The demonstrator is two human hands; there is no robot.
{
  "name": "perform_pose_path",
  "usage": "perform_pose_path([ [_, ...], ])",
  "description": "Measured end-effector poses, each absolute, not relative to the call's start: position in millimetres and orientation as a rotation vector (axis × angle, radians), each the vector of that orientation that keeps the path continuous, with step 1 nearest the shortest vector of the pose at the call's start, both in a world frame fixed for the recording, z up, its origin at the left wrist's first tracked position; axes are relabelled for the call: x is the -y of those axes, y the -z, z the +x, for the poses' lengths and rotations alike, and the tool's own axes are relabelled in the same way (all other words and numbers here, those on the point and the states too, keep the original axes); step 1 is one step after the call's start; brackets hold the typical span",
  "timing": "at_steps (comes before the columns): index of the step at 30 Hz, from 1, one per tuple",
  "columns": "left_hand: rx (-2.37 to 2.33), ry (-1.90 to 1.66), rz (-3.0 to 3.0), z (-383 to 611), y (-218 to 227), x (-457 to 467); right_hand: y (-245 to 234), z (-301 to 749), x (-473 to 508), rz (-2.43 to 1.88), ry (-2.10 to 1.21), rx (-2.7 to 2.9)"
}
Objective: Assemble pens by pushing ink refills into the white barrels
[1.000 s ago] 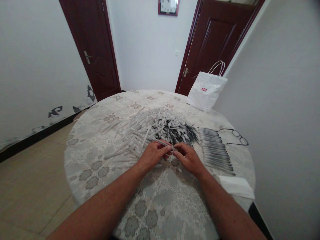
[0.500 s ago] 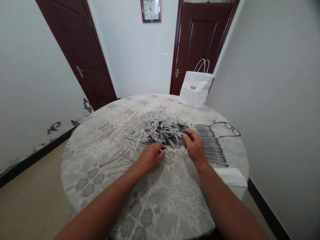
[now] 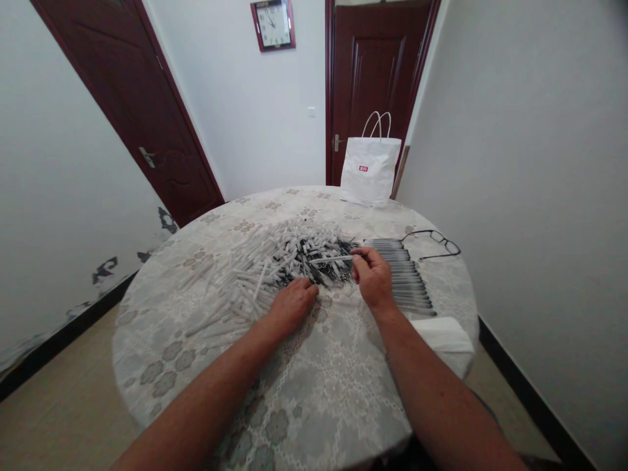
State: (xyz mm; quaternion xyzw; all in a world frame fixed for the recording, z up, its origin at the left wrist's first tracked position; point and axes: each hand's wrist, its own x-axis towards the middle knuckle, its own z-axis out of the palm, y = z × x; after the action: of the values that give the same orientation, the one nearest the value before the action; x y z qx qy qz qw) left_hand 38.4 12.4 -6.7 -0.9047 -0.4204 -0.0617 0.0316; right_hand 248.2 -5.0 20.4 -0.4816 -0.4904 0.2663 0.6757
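Note:
A slim white pen barrel (image 3: pixel 332 260) is pinched between the thumb and fingers of my right hand (image 3: pixel 373 278), pointing left across the heap. My left hand (image 3: pixel 295 303) rests at the near edge of the heap, its fingers bent down and together; whatever lies under the fingertips is hidden. The heap of loose pen parts (image 3: pixel 240 278) has many whitish tubes on the left and black pieces mixed in by the middle. Just right of my right hand, a neat row of pens (image 3: pixel 409 281) with dark ends lies side by side.
A round table with a patterned cloth (image 3: pixel 333 392) carries everything. Eyeglasses (image 3: pixel 439 245) lie beyond the row at the right, and a folded white cloth or tissue (image 3: pixel 441 335) sits nearer. At the back stands a white paper bag (image 3: pixel 371 171).
The view has shifted, so the scene sits further left. My left fingers have come down and closed together at the heap's edge. The right hand still holds the white barrel.

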Motion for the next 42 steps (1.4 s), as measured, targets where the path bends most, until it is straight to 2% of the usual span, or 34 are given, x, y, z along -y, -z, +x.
perform_pose_path([
  [5, 1.196, 0.169, -2.794, 35, 7, -14, -23, 247, 6, -1.029, -0.669, 1.051],
  [11, 1.240, 0.374, -2.814, 24, 13, -9, -22, 247, 5, -1.007, -0.709, 1.024],
  [27, 1.217, 0.225, -2.889, 50, 16, 14, -21, 245, 7, -1.043, -0.680, 1.087],
  [30, 1.330, 0.317, -2.925, 50, 16, 15, -21, 244, 8, -1.047, -0.681, 1.087],
  [32, 1.441, 0.546, -2.956, 44, 12, 14, -20, 244, 8, -1.041, -0.697, 1.077],
  [34, 1.598, 0.931, -2.991, 35, 6, 11, -19, 243, 8, -1.027, -0.734, 1.063],
  [36, 1.914, 1.469, -2.968, 25, -1, 7, -18, 242, 8, -1.010, -0.776, 1.054],
  [39, 2.340, 2.554, -2.606, 10, -9, 1, -16, 239, 10, -0.987, -0.824, 1.075],
  [41, 2.346, 3.145, -2.229, 3, -11, -1, -15, 236, 12, -0.981, -0.845, 1.118],
  [42, 2.313, 3.323, -2.088, 0, -12, -1, -14, 234, 13, -0.984, -0.847, 1.147],
])
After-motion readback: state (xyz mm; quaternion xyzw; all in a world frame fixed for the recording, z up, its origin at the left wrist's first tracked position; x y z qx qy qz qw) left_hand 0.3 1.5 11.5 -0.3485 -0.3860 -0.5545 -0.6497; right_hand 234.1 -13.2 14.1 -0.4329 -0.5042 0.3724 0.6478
